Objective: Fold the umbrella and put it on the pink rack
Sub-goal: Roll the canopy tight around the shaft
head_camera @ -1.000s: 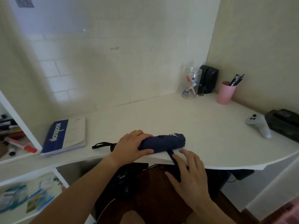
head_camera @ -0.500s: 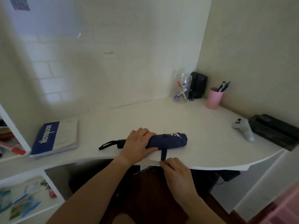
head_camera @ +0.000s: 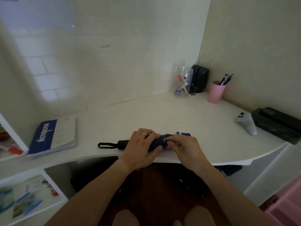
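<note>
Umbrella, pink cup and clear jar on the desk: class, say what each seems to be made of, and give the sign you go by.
Umbrella: navy canopy looks like thin woven fabric, since it rolls tight; the handle is matt black, probably plastic.
Pink cup: smooth, opaque, even colour, likely plastic.
Clear jar: see-through with markers visible inside; plastic or glass, unclear which.

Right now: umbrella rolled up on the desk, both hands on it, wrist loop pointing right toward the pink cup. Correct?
Not quite. The head view shows the wrist loop pointing left, toward the notebook, not the pink cup. The rest holds: the rolled umbrella lies on the desk with left hand and right hand on it.
</note>
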The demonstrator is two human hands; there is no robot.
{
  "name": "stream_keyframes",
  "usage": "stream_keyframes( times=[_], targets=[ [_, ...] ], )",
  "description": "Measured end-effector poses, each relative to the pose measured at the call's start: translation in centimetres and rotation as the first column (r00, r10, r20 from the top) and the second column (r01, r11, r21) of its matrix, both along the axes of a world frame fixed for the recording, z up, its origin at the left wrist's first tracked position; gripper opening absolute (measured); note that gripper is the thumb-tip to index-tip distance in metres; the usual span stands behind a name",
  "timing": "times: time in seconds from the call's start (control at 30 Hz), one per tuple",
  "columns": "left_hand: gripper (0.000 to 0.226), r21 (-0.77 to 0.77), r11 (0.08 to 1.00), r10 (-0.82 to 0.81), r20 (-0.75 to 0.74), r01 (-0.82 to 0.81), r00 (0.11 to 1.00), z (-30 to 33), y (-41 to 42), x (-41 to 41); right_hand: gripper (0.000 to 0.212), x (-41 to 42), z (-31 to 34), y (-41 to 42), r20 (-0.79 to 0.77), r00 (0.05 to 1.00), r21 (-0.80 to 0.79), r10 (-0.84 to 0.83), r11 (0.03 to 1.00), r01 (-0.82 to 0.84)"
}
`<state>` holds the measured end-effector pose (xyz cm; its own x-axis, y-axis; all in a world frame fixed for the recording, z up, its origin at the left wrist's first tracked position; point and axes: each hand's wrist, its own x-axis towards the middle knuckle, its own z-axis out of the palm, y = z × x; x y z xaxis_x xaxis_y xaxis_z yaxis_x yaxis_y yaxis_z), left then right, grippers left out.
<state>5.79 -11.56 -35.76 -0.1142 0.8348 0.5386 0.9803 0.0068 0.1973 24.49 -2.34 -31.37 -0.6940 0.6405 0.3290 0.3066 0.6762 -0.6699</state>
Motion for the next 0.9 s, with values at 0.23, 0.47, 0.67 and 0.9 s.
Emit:
stream_keyframes(
  times=[0.23,0.47,0.67,0.9],
  targets=[
    [0.031,-0.037,0.999,0.031,0.012,-0.03,0.999,0.2,-0.6,0.7,0.012,-0.8,1.3,2.7,0.036,0.999,-0.19,-0.04,0.981,0.046],
    [0.026,-0.012,1.0,-0.002,0.076,0.003,0.997,0.4,-1.1,1.2,0.006,-1.0,1.6,2.7,0.077,0.993,-0.159,-0.087,0.982,0.099],
    [0.028,-0.01,0.999,-0.036,0.106,0.038,0.994,0.6,-1.4,1.3,0.01,-1.0,1.7,2.5,0.082,0.989,-0.2,-0.122,0.97,0.137],
    [0.046,-0.164,0.982,-0.067,0.187,0.098,0.98,2.4,-0.6,0.5,0.035,-1.6,2.5,5.7,0.412,0.9,-0.167,0.141,0.983,-0.078]
  ],
)
